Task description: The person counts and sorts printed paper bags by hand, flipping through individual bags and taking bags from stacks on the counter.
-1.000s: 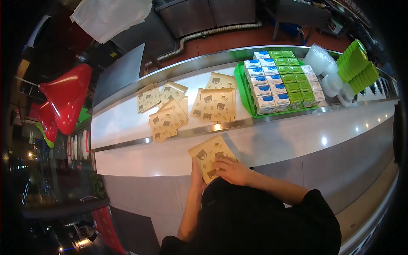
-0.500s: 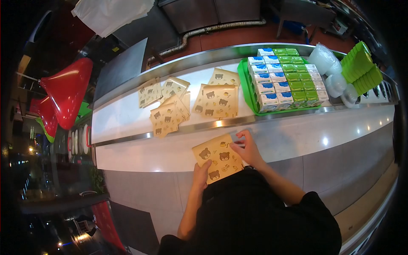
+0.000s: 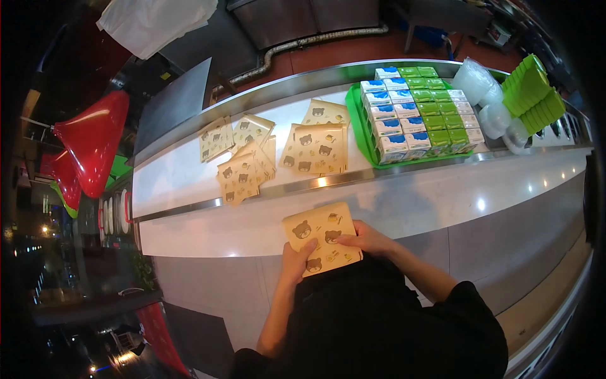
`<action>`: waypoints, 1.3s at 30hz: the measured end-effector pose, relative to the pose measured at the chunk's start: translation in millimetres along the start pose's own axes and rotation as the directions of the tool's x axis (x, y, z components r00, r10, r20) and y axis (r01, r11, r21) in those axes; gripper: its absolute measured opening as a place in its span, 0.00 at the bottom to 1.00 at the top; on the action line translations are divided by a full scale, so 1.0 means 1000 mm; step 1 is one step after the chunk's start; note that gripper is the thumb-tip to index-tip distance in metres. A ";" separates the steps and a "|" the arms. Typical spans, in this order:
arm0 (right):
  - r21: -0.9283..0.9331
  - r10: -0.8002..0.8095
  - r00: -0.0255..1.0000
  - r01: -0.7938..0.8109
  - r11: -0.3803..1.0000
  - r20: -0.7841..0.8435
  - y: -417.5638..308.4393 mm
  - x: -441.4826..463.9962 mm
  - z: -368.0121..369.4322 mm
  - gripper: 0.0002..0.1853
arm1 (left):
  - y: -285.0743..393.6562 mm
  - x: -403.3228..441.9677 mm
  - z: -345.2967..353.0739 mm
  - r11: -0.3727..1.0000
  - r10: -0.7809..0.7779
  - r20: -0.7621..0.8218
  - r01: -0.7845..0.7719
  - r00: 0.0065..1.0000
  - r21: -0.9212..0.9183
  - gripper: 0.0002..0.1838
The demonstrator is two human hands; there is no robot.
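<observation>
Both of my hands hold a tan paper bag (image 3: 328,252) printed with brown bears, in front of my body at the counter's near edge. My left hand (image 3: 298,259) grips its left side, thumb on top. On the right side my right hand (image 3: 368,240) grips it, with the thumb lying on the printed face. The fingers beneath are hidden. Similar bags lie in several piles on the counter: a large pile (image 3: 319,150), one partly behind it (image 3: 326,112), and overlapping piles further left (image 3: 240,174).
Right of the bags, a green tray (image 3: 358,129) bears rows of small white-blue and green boxes (image 3: 420,114). Beyond it stand clear plastic containers (image 3: 492,120) and stacked green containers (image 3: 527,88). Red lamp shades (image 3: 98,145) hang at the left. A steel edge (image 3: 315,184) runs along the counter.
My right hand, raised off the bag's upper right corner half a second ago, has come down and now grips its right side. My left hand keeps its hold.
</observation>
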State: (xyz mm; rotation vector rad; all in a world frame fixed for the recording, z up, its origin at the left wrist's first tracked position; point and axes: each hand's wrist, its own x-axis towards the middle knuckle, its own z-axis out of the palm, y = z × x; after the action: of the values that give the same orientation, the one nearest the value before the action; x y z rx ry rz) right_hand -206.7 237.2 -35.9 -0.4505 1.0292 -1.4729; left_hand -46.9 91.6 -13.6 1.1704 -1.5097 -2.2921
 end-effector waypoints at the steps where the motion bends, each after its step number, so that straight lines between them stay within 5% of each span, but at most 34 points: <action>1: -0.025 0.030 0.998 -0.029 0.999 0.051 0.001 0.000 -0.004 0.19 | 0.002 -0.001 0.002 1.000 -0.002 0.002 0.002 1.000 0.001 0.19; 24: -0.235 0.071 0.994 -0.049 0.971 0.084 -0.015 -0.009 0.017 0.20 | 0.012 -0.017 -0.001 0.994 -0.010 0.101 0.021 0.995 -0.108 0.18; 27: -0.274 0.044 0.998 -0.057 0.960 -0.052 -0.017 -0.006 0.026 0.19 | 0.017 -0.020 -0.004 0.999 -0.033 0.143 0.033 0.989 0.002 0.18; 29: -0.079 0.027 0.950 -0.054 0.995 -0.311 -0.007 0.001 0.039 0.17 | 0.010 -0.019 -0.001 0.999 -0.029 0.120 0.032 0.992 -0.027 0.19; 37: -0.288 -0.026 0.948 -0.070 0.955 -0.317 -0.024 0.002 0.056 0.15 | 0.012 -0.024 -0.013 0.996 -0.003 0.212 0.023 0.977 -0.091 0.18; 39: -0.297 -0.018 0.933 -0.095 0.950 -0.359 -0.017 -0.001 0.060 0.15 | 0.013 -0.026 -0.004 0.974 -0.069 0.066 0.082 0.995 -0.209 0.17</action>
State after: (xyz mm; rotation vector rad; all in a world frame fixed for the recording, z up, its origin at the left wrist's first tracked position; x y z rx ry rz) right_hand -170.0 216.0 9.7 -0.3859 1.5666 -1.3898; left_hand -29.9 96.0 10.0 1.1295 -1.2195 -2.4844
